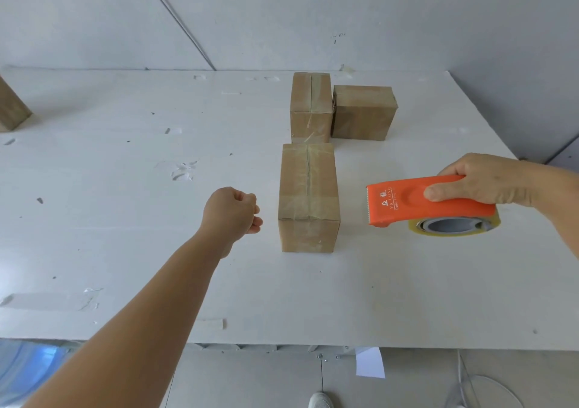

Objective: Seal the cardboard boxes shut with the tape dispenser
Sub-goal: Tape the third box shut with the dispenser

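Here the nearest cardboard box sat taped; my right fingers gripped the orange tape dispenser, left fingers curled, empty.

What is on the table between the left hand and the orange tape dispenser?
In the head view, the nearest cardboard box stands between the left hand and the tape dispenser.

A white counter, scuffed and dotted with old tape scraps, stands against a pale wall; below, a white shoe on the floor.
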### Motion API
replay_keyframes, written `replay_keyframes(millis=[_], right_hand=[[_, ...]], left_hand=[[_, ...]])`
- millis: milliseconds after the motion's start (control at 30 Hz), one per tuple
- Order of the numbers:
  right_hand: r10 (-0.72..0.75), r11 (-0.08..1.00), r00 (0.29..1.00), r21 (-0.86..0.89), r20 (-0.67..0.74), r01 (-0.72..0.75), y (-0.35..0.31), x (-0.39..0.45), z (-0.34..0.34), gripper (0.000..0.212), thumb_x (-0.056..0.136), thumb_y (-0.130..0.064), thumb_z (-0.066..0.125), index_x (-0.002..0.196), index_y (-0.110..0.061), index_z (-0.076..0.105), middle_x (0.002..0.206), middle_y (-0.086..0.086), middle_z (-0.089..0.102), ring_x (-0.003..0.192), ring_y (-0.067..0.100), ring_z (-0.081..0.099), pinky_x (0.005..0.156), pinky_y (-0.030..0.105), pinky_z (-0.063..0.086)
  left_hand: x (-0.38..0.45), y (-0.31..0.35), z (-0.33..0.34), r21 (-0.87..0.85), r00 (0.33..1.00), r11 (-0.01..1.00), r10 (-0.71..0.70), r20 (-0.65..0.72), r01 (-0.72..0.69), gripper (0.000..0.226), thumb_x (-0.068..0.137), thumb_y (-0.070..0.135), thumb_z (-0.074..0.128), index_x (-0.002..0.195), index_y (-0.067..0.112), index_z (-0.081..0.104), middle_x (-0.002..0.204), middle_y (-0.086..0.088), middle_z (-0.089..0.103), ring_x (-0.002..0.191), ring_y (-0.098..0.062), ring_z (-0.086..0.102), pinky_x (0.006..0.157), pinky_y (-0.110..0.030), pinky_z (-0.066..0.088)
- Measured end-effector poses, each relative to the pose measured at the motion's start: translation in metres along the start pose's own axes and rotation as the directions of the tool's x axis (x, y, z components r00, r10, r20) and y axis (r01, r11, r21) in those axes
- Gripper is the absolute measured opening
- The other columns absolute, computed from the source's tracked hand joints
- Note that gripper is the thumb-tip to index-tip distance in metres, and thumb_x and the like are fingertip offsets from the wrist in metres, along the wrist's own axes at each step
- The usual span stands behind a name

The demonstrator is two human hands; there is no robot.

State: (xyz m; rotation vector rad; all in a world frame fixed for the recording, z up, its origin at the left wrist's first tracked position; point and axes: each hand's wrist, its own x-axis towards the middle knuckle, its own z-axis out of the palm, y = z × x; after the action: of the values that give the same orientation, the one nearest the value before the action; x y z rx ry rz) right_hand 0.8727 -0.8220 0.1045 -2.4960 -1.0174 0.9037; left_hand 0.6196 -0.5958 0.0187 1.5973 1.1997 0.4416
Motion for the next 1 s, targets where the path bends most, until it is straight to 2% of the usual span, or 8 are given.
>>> replay_keyframes(millis=[167, 367, 667, 733, 833, 867, 933, 1000], right_hand=[[0.027, 1.0, 0.999, -0.012, 0.023, -0.026, 0.006, 0.01, 0.008, 0.033, 0.07, -0.053, 0.07, 0.067, -0.021, 0.072, 0.057, -0.01, 0.069, 0.053, 0.007, 0.064, 0.053, 0.02, 0.044], [0.063, 0.998, 0.996, 0.007, 0.063, -0.064, 0.012, 0.03, 0.037, 0.03, 0.071, -0.054, 0.072, 0.075, -0.024, 0.073, 0.072, -0.007, 0.073, 0.072, 0.013, 0.069, 0.065, 0.025, 0.047], [0.028, 0.999, 0.998, 0.019, 0.059, -0.029, 0.003, 0.038, 0.053, 0.033, 0.071, -0.056, 0.073, 0.072, -0.023, 0.071, 0.073, -0.004, 0.071, 0.073, 0.015, 0.067, 0.065, 0.027, 0.046], [0.036, 0.999, 0.998, -0.005, 0.054, -0.036, 0.003, 0.037, 0.051, 0.036, 0.069, -0.058, 0.073, 0.073, -0.022, 0.072, 0.074, -0.004, 0.071, 0.073, 0.016, 0.067, 0.065, 0.027, 0.046], [0.057, 0.998, 0.997, -0.037, 0.053, -0.055, 0.003, 0.035, 0.049, 0.04, 0.068, -0.061, 0.072, 0.076, -0.022, 0.072, 0.077, -0.003, 0.072, 0.076, 0.016, 0.068, 0.067, 0.028, 0.049], [0.06, 0.997, 0.997, -0.047, 0.052, -0.058, 0.003, 0.034, 0.049, 0.04, 0.068, -0.062, 0.072, 0.076, -0.023, 0.072, 0.077, -0.004, 0.072, 0.076, 0.015, 0.068, 0.067, 0.028, 0.048], [0.059, 0.996, 0.997, -0.068, 0.055, -0.056, 0.0, 0.031, 0.049, 0.039, 0.068, -0.062, 0.071, 0.074, -0.024, 0.071, 0.078, -0.004, 0.07, 0.076, 0.014, 0.067, 0.066, 0.027, 0.047], [0.056, 0.994, 0.997, -0.099, 0.054, -0.05, -0.007, 0.029, 0.047, 0.04, 0.07, -0.062, 0.069, 0.076, -0.023, 0.071, 0.08, -0.003, 0.07, 0.078, 0.015, 0.066, 0.068, 0.028, 0.048]], left_hand=[[0.003, -0.013, 0.01, 0.033, 0.999, 0.999, -0.037, 0.023, 0.036, 0.025, 0.095, 0.012, 0.044, 0.071, 0.005, 0.051, 0.073, -0.004, 0.062, 0.055, -0.018, 0.061, 0.071, -0.036, 0.059], [0.002, -0.027, 0.033, 0.104, 0.992, 0.992, -0.081, 0.101, 0.071, 0.026, 0.093, 0.016, 0.044, 0.069, 0.009, 0.05, 0.076, -0.007, 0.066, 0.057, -0.018, 0.062, 0.074, -0.038, 0.059], [-0.005, -0.039, 0.042, 0.074, 0.96, 0.977, -0.21, 0.185, 0.199, 0.018, 0.095, 0.023, 0.049, 0.109, 0.016, 0.039, 0.079, -0.005, 0.054, 0.065, -0.023, 0.058, 0.067, -0.037, 0.057], [-0.006, -0.041, 0.044, 0.122, 0.98, 0.985, -0.141, 0.143, 0.124, 0.011, 0.094, 0.02, 0.049, 0.103, 0.016, 0.045, 0.08, -0.003, 0.055, 0.065, -0.021, 0.055, 0.064, -0.036, 0.052], [-0.006, -0.038, 0.041, 0.262, 0.987, 0.953, 0.162, -0.01, -0.153, 0.018, 0.093, 0.006, 0.041, 0.1, 0.015, 0.055, 0.099, -0.003, 0.054, 0.082, -0.019, 0.054, 0.069, -0.026, 0.039], [-0.009, -0.032, 0.038, 0.293, 0.946, 0.911, 0.318, -0.056, -0.289, 0.025, 0.092, 0.0, 0.04, 0.103, 0.013, 0.058, 0.106, -0.004, 0.053, 0.091, -0.02, 0.053, 0.074, -0.023, 0.036], [-0.016, -0.018, 0.039, 0.357, 0.734, 0.683, 0.679, 0.011, -0.637, 0.029, 0.088, -0.004, 0.046, 0.109, 0.009, 0.062, 0.113, -0.007, 0.056, 0.106, -0.022, 0.048, 0.087, -0.025, 0.036], [-0.021, -0.008, 0.05, 0.382, 0.466, 0.33, 0.812, 0.352, -0.863, 0.034, 0.092, 0.008, 0.048, 0.125, 0.013, 0.058, 0.132, -0.007, 0.053, 0.126, -0.023, 0.04, 0.103, -0.036, 0.034]])
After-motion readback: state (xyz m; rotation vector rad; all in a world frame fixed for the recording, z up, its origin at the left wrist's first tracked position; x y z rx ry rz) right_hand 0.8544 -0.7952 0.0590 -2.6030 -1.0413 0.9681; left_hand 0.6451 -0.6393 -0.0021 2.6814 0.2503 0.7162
